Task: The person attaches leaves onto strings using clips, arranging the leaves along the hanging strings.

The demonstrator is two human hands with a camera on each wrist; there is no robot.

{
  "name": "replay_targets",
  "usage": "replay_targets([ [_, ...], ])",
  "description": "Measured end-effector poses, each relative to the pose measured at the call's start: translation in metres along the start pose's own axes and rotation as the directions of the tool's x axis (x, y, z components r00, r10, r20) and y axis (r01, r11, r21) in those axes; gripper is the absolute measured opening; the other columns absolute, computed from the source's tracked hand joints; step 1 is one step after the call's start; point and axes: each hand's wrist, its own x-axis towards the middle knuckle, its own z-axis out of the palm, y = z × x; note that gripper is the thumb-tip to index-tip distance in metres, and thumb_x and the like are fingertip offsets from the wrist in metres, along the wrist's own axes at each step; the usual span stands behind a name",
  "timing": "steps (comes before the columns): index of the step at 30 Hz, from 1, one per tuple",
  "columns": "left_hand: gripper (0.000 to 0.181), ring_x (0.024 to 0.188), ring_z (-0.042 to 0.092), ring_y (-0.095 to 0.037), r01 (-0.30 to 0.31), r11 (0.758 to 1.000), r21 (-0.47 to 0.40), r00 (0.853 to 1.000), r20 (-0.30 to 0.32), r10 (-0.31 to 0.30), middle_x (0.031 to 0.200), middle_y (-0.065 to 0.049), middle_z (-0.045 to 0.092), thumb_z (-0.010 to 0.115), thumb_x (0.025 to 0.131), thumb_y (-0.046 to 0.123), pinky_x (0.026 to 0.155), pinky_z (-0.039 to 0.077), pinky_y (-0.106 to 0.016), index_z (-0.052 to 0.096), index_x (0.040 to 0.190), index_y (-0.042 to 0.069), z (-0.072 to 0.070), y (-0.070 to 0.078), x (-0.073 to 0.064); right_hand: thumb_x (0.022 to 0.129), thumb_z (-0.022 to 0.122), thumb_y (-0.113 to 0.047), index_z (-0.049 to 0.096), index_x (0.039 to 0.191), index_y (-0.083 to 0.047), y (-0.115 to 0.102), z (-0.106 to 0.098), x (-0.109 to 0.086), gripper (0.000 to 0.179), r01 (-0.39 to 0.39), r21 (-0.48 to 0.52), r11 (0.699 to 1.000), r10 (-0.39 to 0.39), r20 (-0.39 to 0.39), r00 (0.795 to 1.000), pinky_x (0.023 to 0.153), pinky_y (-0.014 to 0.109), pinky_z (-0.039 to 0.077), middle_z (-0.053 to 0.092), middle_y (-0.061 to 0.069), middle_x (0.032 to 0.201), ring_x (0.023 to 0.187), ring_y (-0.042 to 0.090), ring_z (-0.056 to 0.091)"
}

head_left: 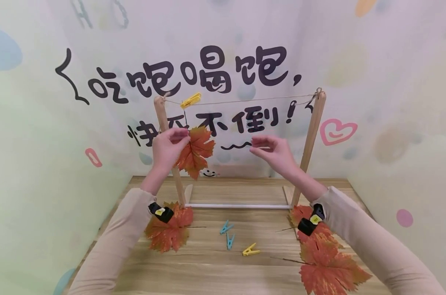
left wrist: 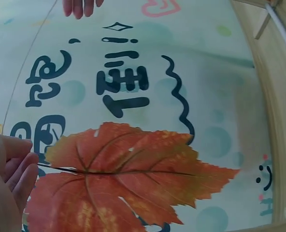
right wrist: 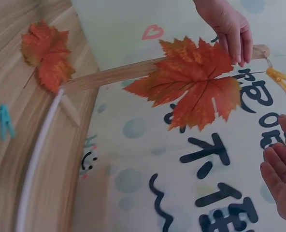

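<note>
An orange-red maple leaf [head_left: 195,149] hangs by its stem from a yellow clothespin [head_left: 191,100] clipped on the string [head_left: 245,100], near the left post. Beside the stem is my left hand [head_left: 168,148], its fingers loosely extended and the tips right at the stem. In the left wrist view the leaf [left wrist: 119,174] spreads out past these fingertips. My right hand [head_left: 272,151] is raised in front of the right post, fingers loosely extended and holding nothing. From the right wrist view, my right hand's fingers [right wrist: 278,169] appear below the clothespin [right wrist: 278,77].
The string spans two wooden posts [head_left: 311,131] joined by a white rod [head_left: 241,206]. On the wooden table [head_left: 215,272] lie blue clothespins [head_left: 230,241] and a yellow clothespin [head_left: 250,250]. One leaf [head_left: 169,231] lies at left, others [head_left: 327,266] at right. A printed wall stands behind.
</note>
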Motion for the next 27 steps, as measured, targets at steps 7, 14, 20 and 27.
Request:
replay_targets([
  [7,0.018,0.080,0.065,-0.020,-0.018,1.000,0.025,0.997,0.072,0.016,0.090,-0.012,0.068,0.070,0.078,0.006,0.073,0.053,-0.028,0.068,0.095,0.000,0.006,-0.020,-0.018,0.081,0.067,-0.006,0.058,0.113,0.004,0.026,-0.009,-0.025,0.034,-0.060,-0.066,0.996,0.064,0.055,0.996,0.082,0.025,0.049,0.061,0.018,0.109,0.098,0.024,0.059],
  [14,0.015,0.079,0.065,-0.021,0.007,1.000,0.019,0.989,0.146,-0.010,0.088,-0.012,0.068,0.069,0.078,0.005,0.069,0.053,-0.024,0.067,0.093,0.001,0.014,-0.045,-0.041,0.081,0.067,-0.008,0.057,0.114,0.004,0.058,-0.010,-0.055,0.037,-0.077,-0.077,0.994,0.087,0.130,0.988,0.083,0.028,0.049,0.060,0.019,0.110,0.101,0.031,0.057],
  [20,0.016,0.078,0.065,-0.024,0.008,1.000,0.020,0.982,0.188,-0.012,0.087,-0.014,0.068,0.070,0.077,0.002,0.066,0.054,-0.026,0.067,0.093,-0.001,0.020,-0.063,-0.057,0.082,0.067,-0.011,0.057,0.113,0.005,0.091,-0.002,-0.085,0.036,-0.089,-0.084,0.993,0.103,0.179,0.979,0.082,0.034,0.050,0.061,0.019,0.109,0.100,0.034,0.057],
  [27,0.014,0.077,0.065,-0.025,0.075,0.997,0.013,0.969,0.237,-0.076,0.086,-0.015,0.067,0.068,0.078,0.000,0.068,0.054,-0.028,0.066,0.092,-0.004,0.022,-0.078,-0.078,0.082,0.067,-0.011,0.058,0.112,0.006,0.117,0.018,-0.110,0.036,-0.121,-0.090,0.989,0.138,0.215,0.967,0.076,0.028,0.052,0.062,0.019,0.106,0.096,0.034,0.059],
])
